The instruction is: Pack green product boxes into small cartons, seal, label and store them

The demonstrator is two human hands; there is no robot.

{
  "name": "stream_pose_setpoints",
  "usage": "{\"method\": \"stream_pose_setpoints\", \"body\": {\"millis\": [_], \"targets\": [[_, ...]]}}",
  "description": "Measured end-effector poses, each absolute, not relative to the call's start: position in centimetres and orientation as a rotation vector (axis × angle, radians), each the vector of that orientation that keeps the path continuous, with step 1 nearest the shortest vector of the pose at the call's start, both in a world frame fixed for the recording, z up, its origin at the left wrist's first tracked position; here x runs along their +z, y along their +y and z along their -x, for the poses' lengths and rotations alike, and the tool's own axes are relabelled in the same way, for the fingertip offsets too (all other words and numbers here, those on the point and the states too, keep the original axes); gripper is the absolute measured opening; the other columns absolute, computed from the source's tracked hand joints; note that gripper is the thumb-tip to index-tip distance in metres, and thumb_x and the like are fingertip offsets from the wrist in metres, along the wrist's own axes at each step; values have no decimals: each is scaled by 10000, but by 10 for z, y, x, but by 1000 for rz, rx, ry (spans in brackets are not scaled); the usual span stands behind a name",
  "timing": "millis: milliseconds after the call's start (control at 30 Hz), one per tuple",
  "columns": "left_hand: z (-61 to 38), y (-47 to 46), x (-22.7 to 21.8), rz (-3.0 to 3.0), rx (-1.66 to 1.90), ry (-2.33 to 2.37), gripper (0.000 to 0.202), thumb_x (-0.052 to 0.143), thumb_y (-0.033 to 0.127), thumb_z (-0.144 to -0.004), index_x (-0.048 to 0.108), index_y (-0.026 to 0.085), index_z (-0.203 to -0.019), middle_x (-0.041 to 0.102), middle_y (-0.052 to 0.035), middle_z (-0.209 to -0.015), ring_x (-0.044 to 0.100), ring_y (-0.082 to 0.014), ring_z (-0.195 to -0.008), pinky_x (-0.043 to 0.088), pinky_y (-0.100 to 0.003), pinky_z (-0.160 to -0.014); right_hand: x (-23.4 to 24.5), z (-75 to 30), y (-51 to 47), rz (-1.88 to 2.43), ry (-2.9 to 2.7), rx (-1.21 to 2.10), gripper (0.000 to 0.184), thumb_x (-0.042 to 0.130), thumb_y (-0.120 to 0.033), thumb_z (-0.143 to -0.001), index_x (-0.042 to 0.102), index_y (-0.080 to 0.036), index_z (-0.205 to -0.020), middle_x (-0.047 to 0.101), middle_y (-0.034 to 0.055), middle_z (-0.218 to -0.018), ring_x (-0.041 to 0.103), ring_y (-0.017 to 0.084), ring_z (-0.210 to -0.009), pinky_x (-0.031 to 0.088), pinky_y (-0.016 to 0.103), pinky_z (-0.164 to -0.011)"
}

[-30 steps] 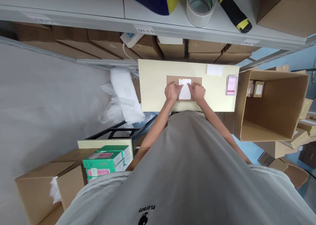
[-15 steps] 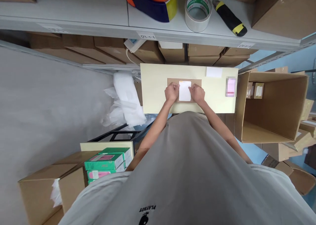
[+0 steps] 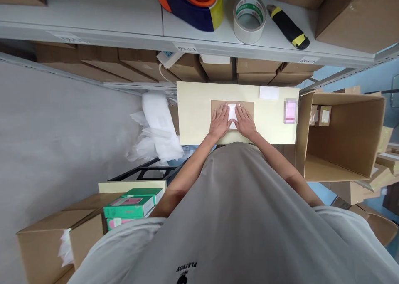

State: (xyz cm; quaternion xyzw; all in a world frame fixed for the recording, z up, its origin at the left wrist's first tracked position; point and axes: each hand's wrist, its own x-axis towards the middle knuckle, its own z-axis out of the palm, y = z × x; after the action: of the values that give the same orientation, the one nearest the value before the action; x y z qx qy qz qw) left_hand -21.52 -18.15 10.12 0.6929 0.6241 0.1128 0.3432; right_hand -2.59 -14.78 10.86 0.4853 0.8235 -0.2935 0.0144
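A brown cardboard box (image 3: 249, 107) lies on the pale yellow tabletop (image 3: 193, 113) before me. On its top sits a white label (image 3: 232, 112), partly covered by my fingers. My left hand (image 3: 220, 121) rests flat across the label's left side, fingers stretched out. Over the right side lies my right hand (image 3: 245, 121), also flat and open. The two thumbs nearly meet near the label's lower middle.
Right of the table stands a large open carton (image 3: 346, 138) with small boxes inside. A pink blurred item (image 3: 290, 111) and a white paper (image 3: 269, 92) lie on the tabletop. The shelf above holds a tape dispenser (image 3: 193, 11), a tape roll (image 3: 249, 21) and a utility knife (image 3: 289, 27).
Both hands have gone from pinching the label's side edges to lying flat on top of it, fingers extended. The box has stayed in place on the table.
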Motion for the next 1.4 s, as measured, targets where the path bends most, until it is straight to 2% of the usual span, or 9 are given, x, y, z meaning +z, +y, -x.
{"method": "stream_pose_setpoints", "body": {"millis": [133, 367, 733, 867, 1067, 1267, 1400], "targets": [[221, -181, 104, -1815, 269, 1626, 784, 404, 425, -1144, 281, 122, -1856, 205, -143, -1940, 107, -342, -1834, -30, -589, -1491, 112, 29, -152, -1544, 2536, -880, 753, 316, -425, -1199, 282, -28, -1838, 203, 179, -1939, 154, 305, -1834, 95, 529, -1506], [223, -179, 107, -1858, 256, 1580, 754, 416, 393, -1139, 325, 162, -1851, 261, -111, -1930, 90, -346, -1836, -60, -613, -1489, 117, 29, -150, -1545, 2540, -882, 661, 332, -351, -1199, 375, -186, -1837, 233, 87, -1946, 159, 296, -1833, 127, 577, -1495], [219, -179, 107, -1916, 217, 1516, 751, 390, 324, -1133, 304, 149, -1858, 252, -121, -1928, 110, -340, -1833, -11, -632, -1490, 115, 33, -156, -1617, 2528, -864, 658, 338, -339, -1198, 378, -186, -1837, 256, 92, -1935, 186, 296, -1828, 126, 582, -1494], [210, -195, 109, -1928, 183, 1494, 748, 392, 355, -1142, 310, 137, -1853, 258, -138, -1922, 127, -336, -1829, -1, -624, -1489, 114, 37, -158, -1663, 2519, -866, 674, 319, -343, -1198, 338, -176, -1850, 291, 101, -1925, 184, 280, -1829, 136, 578, -1495], [213, -215, 110, -1927, 167, 1526, 750, 411, 422, -1157, 315, 164, -1855, 244, -126, -1927, 125, -346, -1828, -26, -623, -1485, 119, 38, -168, -1732, 2467, -833, 691, 288, -356, -1198, 335, -116, -1844, 227, 129, -1936, 158, 323, -1832, 127, 606, -1495], [212, -223, 110, -1943, 184, 1548, 828, 399, 521, -1167, 216, 129, -1872, 188, -156, -1934, 108, -361, -1830, -27, -644, -1477, 121, 20, -200, -1581, 2475, -807, 668, 321, -320, -1196, 352, -163, -1845, 235, 100, -1936, 168, 326, -1830, 163, 613, -1488], [219, -222, 113, -1976, 165, 1492, 818, 395, 527, -1178, 249, 96, -1858, 186, -159, -1938, 89, -381, -1831, -46, -648, -1469, 124, 9, -216, -1547, 2451, -787, 671, 348, -308, -1195, 333, -202, -1857, 216, 65, -1946, 143, 332, -1834, 159, 607, -1491]]}}
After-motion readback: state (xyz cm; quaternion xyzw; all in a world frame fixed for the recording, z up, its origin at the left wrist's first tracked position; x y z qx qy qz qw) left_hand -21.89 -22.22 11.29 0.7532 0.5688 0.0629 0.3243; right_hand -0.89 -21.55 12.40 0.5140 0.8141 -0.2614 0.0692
